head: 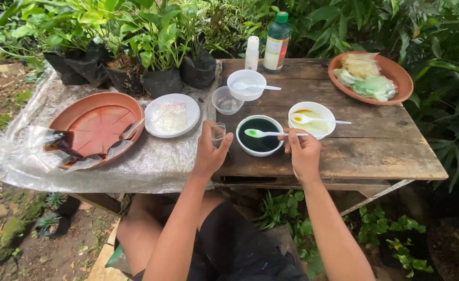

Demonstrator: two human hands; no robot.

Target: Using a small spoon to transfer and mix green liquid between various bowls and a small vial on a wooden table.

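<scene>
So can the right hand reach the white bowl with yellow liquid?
Probably yes. The right hand holds the white plastic spoon over the white bowl of dark green liquid, and the white bowl of yellow liquid sits just beyond, with nothing between.

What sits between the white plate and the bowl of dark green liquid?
In the head view, the left hand holding a small clear cup sits between the white plate and the green-liquid bowl.

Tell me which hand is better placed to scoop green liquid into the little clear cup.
Probably the right hand: it already holds the handle of the white spoon lying across the bowl of green liquid. The left hand is occupied holding the small clear cup beside that bowl.
</scene>
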